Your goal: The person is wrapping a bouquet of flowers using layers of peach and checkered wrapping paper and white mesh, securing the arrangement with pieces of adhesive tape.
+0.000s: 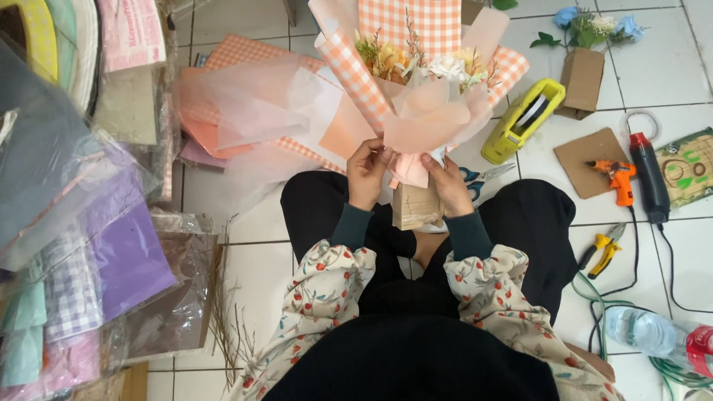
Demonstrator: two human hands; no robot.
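A flower bouquet (423,89) stands upright in front of me, wrapped in orange checked paper and peach tissue, with white and yellow blooms on top. Its base is a brown cardboard block (416,209) resting between my knees. My left hand (366,172) pinches the wrapping at the bouquet's neck from the left. My right hand (448,182) grips the pink tissue gathered at the neck from the right. Both hands press against the wrapping just above the block.
Loose peach and checked sheets (252,111) lie on the tiled floor to the left. Stacked wrapping papers (82,267) fill the far left. On the right lie a yellow tape dispenser (522,120), orange glue gun (615,178), heat gun (649,178), pliers (603,251), water bottle (653,334) and a small boxed flower arrangement (583,67).
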